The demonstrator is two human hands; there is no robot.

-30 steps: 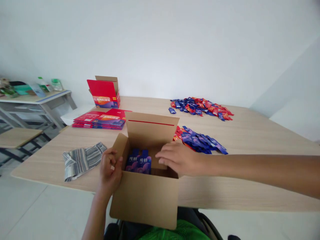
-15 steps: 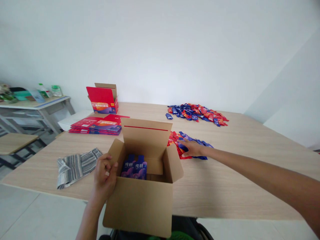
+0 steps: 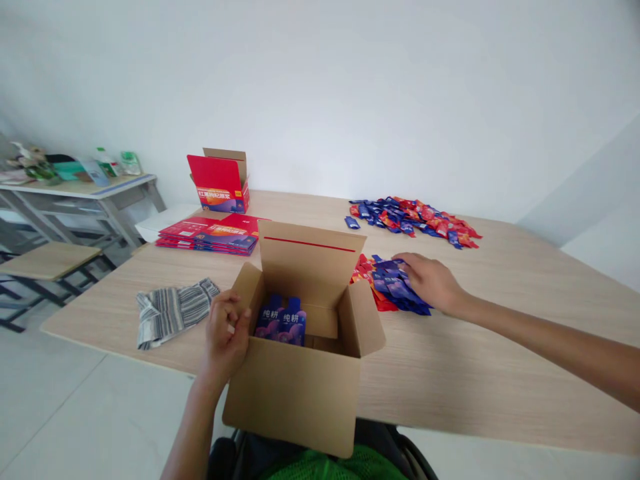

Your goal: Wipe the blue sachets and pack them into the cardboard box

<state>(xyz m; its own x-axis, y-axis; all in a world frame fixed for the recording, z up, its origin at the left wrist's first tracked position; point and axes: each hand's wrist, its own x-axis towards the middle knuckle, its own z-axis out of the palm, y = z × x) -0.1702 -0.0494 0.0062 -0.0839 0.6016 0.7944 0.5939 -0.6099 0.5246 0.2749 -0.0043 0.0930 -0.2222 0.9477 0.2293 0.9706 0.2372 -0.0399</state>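
Note:
An open cardboard box stands at the near table edge with its flaps spread outward. Two purple sachets with white lettering stand side by side inside, at the left. My left hand grips the box at its near left corner, fingers curled over the rim. To the right of the box, my right hand has its fingers closed around the far end of a fanned bunch of purple sachets; its thumb is hidden. Red sachets lie against the left of that bunch.
A mixed heap of red and blue sachets lies toward the wall. Flattened red cartons are stacked at the left, before an upright open red box. A striped cloth lies near the left edge. A stool stands beyond the table.
My right hand has gone from spread fingers over the purple sachets to a curled grasp at their right side. The whole view has shifted slightly; my left hand keeps its hold on the box.

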